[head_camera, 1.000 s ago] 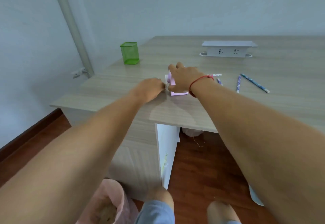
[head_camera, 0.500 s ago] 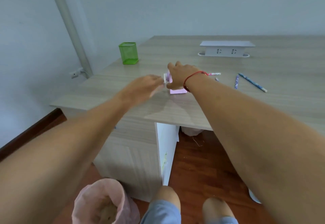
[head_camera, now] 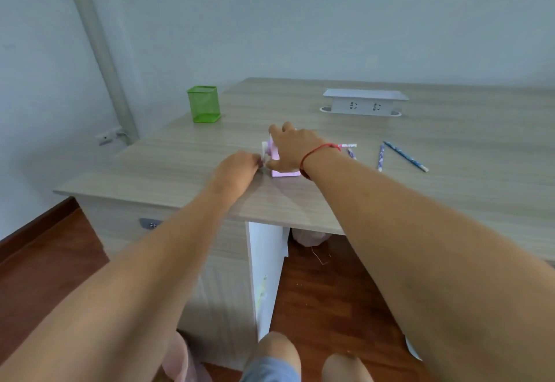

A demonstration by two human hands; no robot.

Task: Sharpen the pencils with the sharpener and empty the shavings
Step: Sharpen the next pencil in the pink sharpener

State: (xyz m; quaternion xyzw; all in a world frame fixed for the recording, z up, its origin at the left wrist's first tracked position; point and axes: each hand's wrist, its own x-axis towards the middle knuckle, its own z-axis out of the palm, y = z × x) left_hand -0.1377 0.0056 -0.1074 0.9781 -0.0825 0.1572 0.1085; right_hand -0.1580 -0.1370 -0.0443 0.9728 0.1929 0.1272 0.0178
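Right grip (head_camera: pixel 289 150) clasping pink sharpener (head_camera: pixel 285 174) from above, left grip (head_camera: pixel 238 168) pinching its crank (head_camera: pixel 264 149)

The sharpener (head_camera: pixel 285 173) sits on the counter (head_camera: pixel 450 189) near its front edge, under the right hand (head_camera: pixel 292 149); the left hand (head_camera: pixel 237 168) is at its left side; pencils (head_camera: pixel 405 156) lie to its right; the mesh cup (head_camera: pixel 204 104) stands behind-left, the socket box (head_camera: pixel 365 102) behind-right.

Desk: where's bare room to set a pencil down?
Free: between the green cup and the socket box; the near strip before the pencils. Crowded: the sharpener, held by the right hand, left hand pinching its crank.
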